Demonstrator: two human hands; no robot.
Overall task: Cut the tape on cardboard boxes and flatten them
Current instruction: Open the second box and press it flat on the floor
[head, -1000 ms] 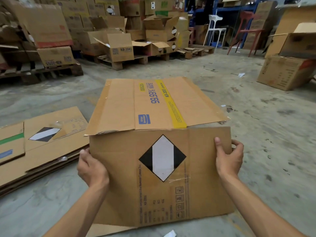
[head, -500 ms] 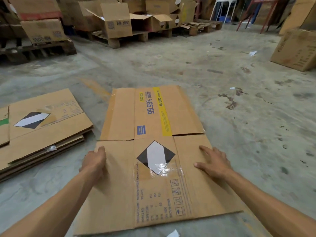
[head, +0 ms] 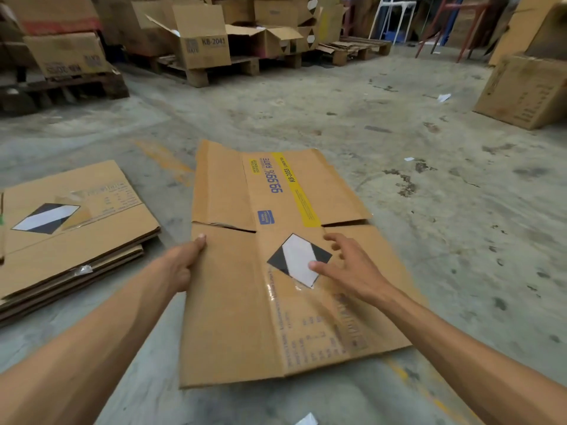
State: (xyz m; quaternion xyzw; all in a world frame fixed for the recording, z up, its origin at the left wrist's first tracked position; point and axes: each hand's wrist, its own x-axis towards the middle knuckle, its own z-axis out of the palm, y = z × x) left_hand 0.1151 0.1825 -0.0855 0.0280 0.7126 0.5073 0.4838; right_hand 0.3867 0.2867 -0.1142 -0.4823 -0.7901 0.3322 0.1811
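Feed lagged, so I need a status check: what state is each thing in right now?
Box: flattened, lying on the floor.
Left hand: grips the box's left edge.
Right hand: open, fingers spread over the diamond label.
Stack of cardboard: flattened, piled to the left.
KB-2041 box: flaps open, on a pallet.

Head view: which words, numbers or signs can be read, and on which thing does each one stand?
"99.99% RATE": flattened box, far flap.
"KB-2055": the same box's yellow stripe.
"KB-2041": open box on the pallet.
Black and white diamond sign, no words: flattened box, beside the right hand.
A similar diamond: flat stack on the left.
Small print on the flattened box, its blue logo and the other boxes: too blurred.
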